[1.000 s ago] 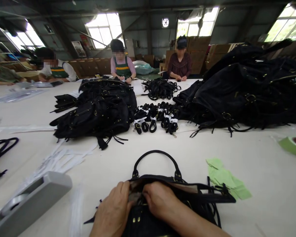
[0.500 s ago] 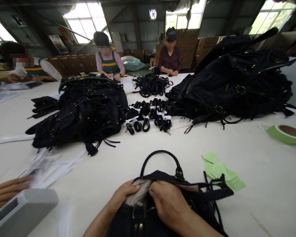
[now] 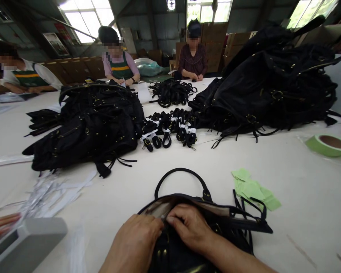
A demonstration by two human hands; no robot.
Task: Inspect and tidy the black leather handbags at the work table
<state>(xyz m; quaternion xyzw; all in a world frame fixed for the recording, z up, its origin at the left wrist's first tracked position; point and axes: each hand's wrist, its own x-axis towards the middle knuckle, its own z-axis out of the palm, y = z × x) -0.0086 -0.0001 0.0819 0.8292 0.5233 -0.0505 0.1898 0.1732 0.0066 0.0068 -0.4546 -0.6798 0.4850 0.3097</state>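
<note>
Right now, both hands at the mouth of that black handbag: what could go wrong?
1. The left hand and right hand pinch the pale lining at the mouth of the black handbag; a hard tug might strain it.
2. The bag's loose straps lie over the green paper slips; shifting the bag could scatter them.

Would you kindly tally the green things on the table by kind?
Green tape roll: 1
Pile of green paper slips: 1
Total: 2 green items; the slips overlap too much to count singly.
</note>
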